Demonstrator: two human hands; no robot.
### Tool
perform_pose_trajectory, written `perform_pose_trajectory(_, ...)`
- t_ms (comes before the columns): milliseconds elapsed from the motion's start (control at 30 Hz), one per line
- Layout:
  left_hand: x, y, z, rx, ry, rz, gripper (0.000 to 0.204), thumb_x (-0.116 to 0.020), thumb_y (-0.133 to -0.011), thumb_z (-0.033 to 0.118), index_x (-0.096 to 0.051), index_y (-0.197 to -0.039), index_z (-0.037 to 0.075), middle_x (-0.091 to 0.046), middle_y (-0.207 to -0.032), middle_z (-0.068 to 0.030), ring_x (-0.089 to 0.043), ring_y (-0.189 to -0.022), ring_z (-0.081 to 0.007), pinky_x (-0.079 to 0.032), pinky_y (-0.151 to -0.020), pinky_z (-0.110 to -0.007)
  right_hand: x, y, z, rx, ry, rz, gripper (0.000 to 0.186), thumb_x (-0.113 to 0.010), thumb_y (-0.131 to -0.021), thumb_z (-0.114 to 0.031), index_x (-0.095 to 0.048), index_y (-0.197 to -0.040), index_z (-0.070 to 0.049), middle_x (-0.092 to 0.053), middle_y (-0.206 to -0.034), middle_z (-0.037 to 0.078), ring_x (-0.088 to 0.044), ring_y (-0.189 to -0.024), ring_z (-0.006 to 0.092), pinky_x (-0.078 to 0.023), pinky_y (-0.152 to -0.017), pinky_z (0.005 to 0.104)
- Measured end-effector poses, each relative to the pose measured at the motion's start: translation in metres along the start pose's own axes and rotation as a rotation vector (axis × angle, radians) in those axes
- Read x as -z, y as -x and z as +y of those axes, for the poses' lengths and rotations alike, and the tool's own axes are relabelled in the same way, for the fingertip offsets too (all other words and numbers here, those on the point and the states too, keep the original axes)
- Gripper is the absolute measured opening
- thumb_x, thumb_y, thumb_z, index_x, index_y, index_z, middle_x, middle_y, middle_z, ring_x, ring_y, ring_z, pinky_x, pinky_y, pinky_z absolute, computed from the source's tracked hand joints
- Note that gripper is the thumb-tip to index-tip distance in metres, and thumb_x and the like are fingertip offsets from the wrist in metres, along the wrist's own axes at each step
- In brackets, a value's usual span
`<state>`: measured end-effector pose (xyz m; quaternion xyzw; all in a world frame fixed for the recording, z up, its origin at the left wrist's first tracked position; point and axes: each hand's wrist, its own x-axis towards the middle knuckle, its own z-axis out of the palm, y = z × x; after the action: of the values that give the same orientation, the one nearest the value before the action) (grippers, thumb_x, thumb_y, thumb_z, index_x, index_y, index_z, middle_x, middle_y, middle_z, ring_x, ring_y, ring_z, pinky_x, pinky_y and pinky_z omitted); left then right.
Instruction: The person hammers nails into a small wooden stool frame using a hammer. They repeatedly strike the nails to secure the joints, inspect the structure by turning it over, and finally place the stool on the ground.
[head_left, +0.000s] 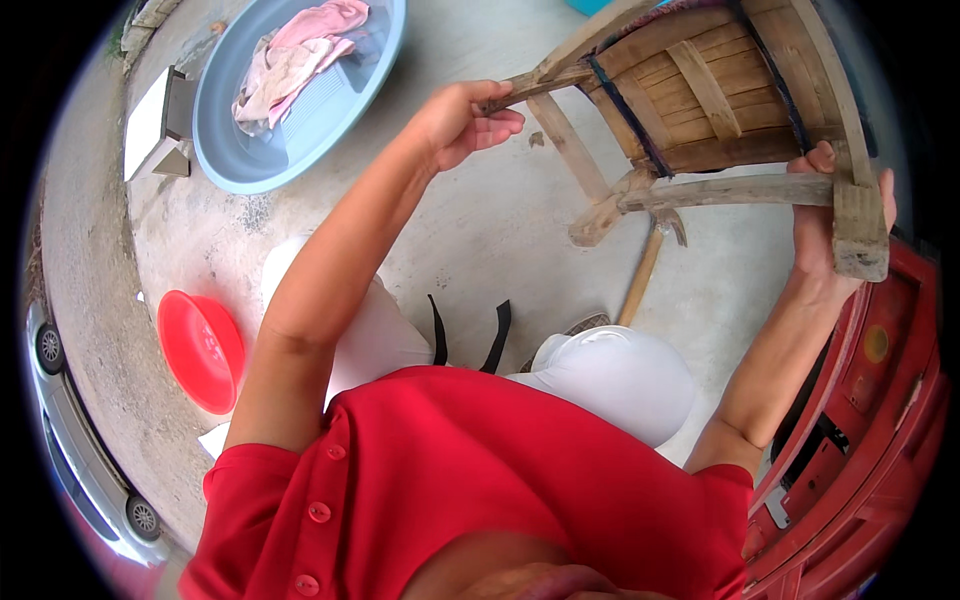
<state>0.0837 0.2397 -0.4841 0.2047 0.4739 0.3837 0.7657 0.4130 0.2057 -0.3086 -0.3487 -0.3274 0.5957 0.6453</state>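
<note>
I hold up a small wooden stool or chair [700, 100] on its side, its slatted underside with dark strips facing me. My left hand [460, 125] grips a thin rail at its left end, fingers loosely curled. My right hand [820, 235] is wrapped round a thick leg at the right, partly hidden by the wood. A hammer [643, 275] with a long wooden handle is on the concrete below the stool. Two black strips [498, 335] lie near my bent, white-clad legs.
A blue basin [220, 130] with pink cloths stands upper left, beside a small white-topped stool [145, 125]. A red basin [185, 355] sits left of me. A silver car [85, 440] is at the far left, red painted metal bodywork or furniture [880, 400] at the right.
</note>
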Motion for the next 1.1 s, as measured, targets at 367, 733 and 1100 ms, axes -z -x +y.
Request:
perform_pose_trajectory(367, -0.028, 0.039, 0.021, -0.195, -0.144, -0.182, 0.027, -0.054, -0.087, 0.018, -0.053, -0.108, 0.002, -0.067, -0.090, -0.0113, -0.065, -0.075, -0.0129, -0.048, -0.064, -0.023, -0.084, 0.005, -0.072, 0.050, -0.145, -0.232, 0.017, -0.045, -0.081, -0.018, -0.036, -0.082, -0.004, -0.031, -0.077, 0.009, -0.040, -0.064, 0.0184, -0.029, -0.066, 0.0309)
perform_pose_trajectory(733, -0.027, 0.041, 0.017, -0.229, -0.152, -0.125, 0.018, -0.056, -0.089, 0.024, -0.056, -0.097, 0.008, -0.065, -0.081, -0.0039, -0.058, -0.067, -0.0074, -0.044, -0.061, -0.020, -0.092, 0.013, -0.074, 0.048, -0.051, -0.372, 0.017, -0.045, -0.082, -0.019, -0.037, -0.081, -0.004, -0.035, -0.079, 0.011, -0.043, -0.061, 0.0182, -0.030, -0.066, 0.0307)
perform_pose_trajectory(1100, -0.023, 0.035, 0.017, -0.138, -0.006, -0.132, 0.025, -0.051, -0.092, 0.028, -0.058, -0.099, 0.005, -0.064, -0.077, -0.0068, -0.057, -0.063, -0.0095, -0.044, -0.057, -0.022, -0.099, 0.004, -0.061, 0.054, -0.004, -0.262, 0.015, -0.042, -0.082, -0.017, -0.034, -0.078, -0.004, -0.031, -0.076, 0.011, -0.037, -0.058, 0.0173, -0.027, -0.063, 0.0299)
